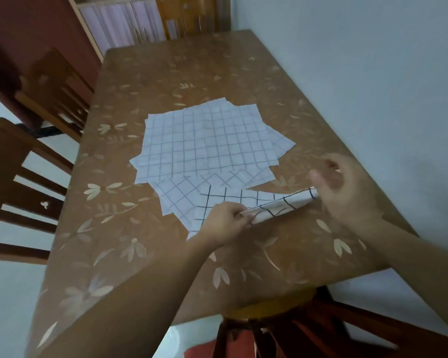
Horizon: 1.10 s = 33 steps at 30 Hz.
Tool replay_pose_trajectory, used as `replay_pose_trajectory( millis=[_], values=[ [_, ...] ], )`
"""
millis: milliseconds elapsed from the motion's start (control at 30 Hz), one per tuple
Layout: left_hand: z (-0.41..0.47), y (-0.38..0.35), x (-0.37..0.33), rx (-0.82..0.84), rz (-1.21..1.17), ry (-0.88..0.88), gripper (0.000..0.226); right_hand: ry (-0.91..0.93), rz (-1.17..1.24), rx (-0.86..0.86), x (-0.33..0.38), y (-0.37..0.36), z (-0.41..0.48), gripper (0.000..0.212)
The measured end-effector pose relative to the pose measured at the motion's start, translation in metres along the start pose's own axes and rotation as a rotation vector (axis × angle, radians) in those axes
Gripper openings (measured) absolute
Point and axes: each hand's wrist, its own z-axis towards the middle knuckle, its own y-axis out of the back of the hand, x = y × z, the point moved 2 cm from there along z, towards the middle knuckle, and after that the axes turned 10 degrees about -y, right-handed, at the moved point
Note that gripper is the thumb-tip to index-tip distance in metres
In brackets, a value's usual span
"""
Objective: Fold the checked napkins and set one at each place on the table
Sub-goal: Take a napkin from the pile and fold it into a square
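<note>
Floral brown counter (166,73) below me, fanned pile of checked napkins (204,140) at its middle, one napkin (269,202) doubled over nearer the front edge, my left hand (225,223) pinching its fold, right hand (347,192) blurred at its far corner, grip unclear.

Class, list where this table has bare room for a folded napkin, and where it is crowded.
Bare: the far table end beyond the napkin pile; the left strip beside the chairs; the near edge. Crowded: the middle, and where left hand and right hand work the lifted napkin.
</note>
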Motion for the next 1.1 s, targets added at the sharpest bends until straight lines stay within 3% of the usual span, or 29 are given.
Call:
replay_pose_trajectory(
  millis=[100,167,200,267,367,400,467,533,633,733,833,967,1100],
  values=[
    [0.002,0.036,-0.021,-0.019,-0.264,0.027,0.022,-0.463,0.262,-0.193,-0.002,0.011,0.012,0.029],
    [0.002,0.059,-0.026,-0.067,-0.528,0.071,0.021,-0.710,0.348,-0.181,-0.009,0.009,0.015,0.059],
    [0.001,0.069,-0.028,-0.083,-0.676,0.100,0.024,-0.801,0.359,-0.101,-0.015,0.004,0.015,0.073],
    [-0.001,0.083,-0.026,-0.122,-0.911,0.148,0.030,-0.891,0.418,0.190,-0.016,-0.011,0.006,0.080],
    [-0.008,0.095,-0.012,-0.190,-1.043,0.228,0.035,-0.992,0.614,0.600,-0.008,-0.041,-0.016,0.096],
    [-0.012,0.097,-0.005,-0.216,-1.060,0.258,0.044,-1.009,0.663,0.687,-0.001,-0.050,-0.022,0.096],
    [-0.021,0.098,0.011,-0.269,-1.065,0.332,0.069,-0.975,0.747,0.752,0.013,-0.061,-0.027,0.073],
    [-0.032,0.096,0.024,-0.309,-1.013,0.395,0.062,-0.955,0.816,0.721,0.023,-0.070,-0.027,0.048],
    [-0.046,0.091,0.046,-0.371,-0.943,0.480,0.046,-0.921,0.815,0.641,0.029,-0.076,-0.028,0.030],
    [-0.060,0.087,0.062,-0.395,-0.919,0.561,0.067,-0.874,0.680,0.600,0.028,-0.078,-0.032,0.020],
    [-0.069,0.086,0.071,-0.431,-0.897,0.593,0.048,-0.847,0.528,0.558,0.027,-0.079,-0.037,0.038],
    [-0.071,0.093,0.069,-0.395,-0.916,0.506,0.043,-0.814,0.525,0.493,0.036,-0.072,-0.034,0.057],
    [-0.065,0.111,0.056,-0.336,-0.481,0.328,0.041,-0.585,0.315,0.543,0.053,-0.054,-0.023,0.058]
  ],
)
